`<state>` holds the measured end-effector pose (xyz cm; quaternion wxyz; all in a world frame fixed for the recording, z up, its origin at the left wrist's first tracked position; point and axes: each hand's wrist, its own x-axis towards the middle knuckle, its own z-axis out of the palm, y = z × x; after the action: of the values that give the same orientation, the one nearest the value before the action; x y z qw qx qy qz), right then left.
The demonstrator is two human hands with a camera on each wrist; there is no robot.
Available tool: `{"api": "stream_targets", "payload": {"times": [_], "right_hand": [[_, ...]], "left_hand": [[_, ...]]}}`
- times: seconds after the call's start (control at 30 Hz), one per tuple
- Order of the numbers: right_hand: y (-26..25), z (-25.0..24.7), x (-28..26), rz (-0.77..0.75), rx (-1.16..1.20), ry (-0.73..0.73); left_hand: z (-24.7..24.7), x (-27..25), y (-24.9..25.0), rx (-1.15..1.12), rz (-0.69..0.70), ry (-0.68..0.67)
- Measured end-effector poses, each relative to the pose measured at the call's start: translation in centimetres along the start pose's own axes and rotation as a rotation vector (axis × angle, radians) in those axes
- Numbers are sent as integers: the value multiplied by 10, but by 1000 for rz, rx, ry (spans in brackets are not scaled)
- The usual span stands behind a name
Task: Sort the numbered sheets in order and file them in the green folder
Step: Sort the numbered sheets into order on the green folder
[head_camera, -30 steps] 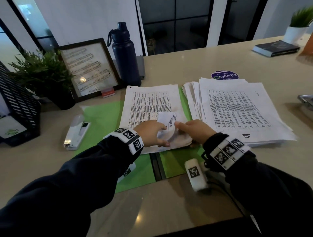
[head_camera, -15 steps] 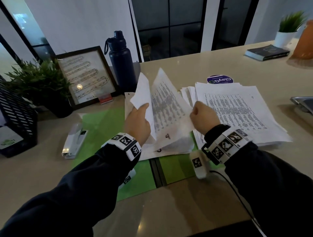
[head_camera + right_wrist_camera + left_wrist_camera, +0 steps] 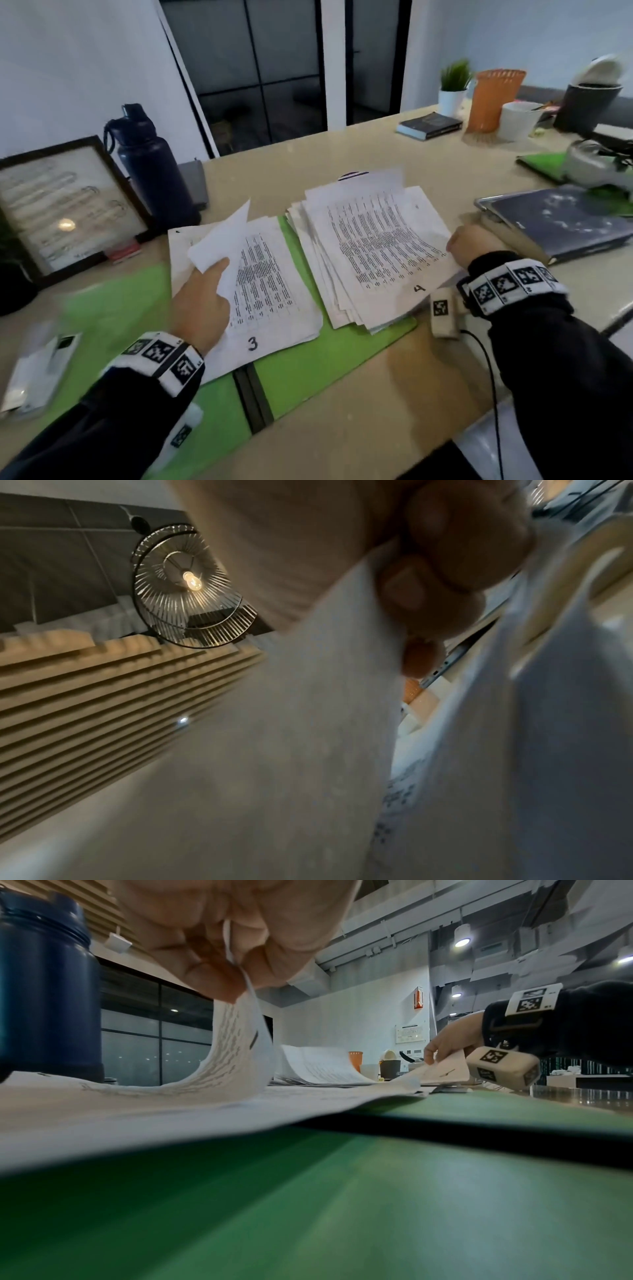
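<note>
sheet 4 now lies on the right stack, right hand pinching it; left hand pinches a lifted sheet.

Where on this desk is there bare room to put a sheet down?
Bare tabletop lies near the person, between the green folder and the right hand. More lies behind the loose stack, toward the book. The left, by the bottle and frame, is crowded.

- beige table
- on it: open green folder, navy bottle, framed picture, stapler, book, orange basket, laptop
</note>
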<state>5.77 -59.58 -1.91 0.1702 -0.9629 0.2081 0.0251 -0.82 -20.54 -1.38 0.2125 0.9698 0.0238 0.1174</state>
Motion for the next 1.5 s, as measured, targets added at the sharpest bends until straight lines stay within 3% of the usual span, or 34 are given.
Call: {"api": "stream_targets", "payload": {"times": [0.37, 0.43, 0.5, 0.53, 0.63, 0.73, 0.8, 0.97, 1.17, 1.27, 1.37, 1.5], "right_hand": [[-2, 4, -14, 11, -172, 25], [-19, -8, -35, -61, -140, 171], [-44, -18, -61, -243, 9, 236], [-59, -21, -73, -334, 132, 169], [-102, -9, -103, -446, 512, -254], [-135, 23, -114, -439, 496, -511], [-147, 44, -113, -411, 465, -519], [-155, 65, -113, -256, 657, -586], [-156, 70, -117, -371, 561, -496], [-159, 67, -120, -462, 496, -414], [-163, 67, -124, -486, 479, -484], [-166, 69, -126, -500, 446, -544]], "left_hand": [[0, -2, -3, 16, 48, -120], [0, -2, -2, 45, 82, -174], [-1, -3, 0, 71, 109, -220], [-1, -3, 1, 77, 115, -239], [-2, -3, 3, 96, 125, -270], [-2, -4, 2, 114, 145, -279], [-1, -4, 2, 134, 160, -311], [1, -4, 0, 109, 191, -398], [6, -4, -2, 203, 233, -569], [6, -3, -2, 193, 232, -556], [6, -4, -1, 172, 223, -517], [3, -4, 0, 97, 173, -332]]}}
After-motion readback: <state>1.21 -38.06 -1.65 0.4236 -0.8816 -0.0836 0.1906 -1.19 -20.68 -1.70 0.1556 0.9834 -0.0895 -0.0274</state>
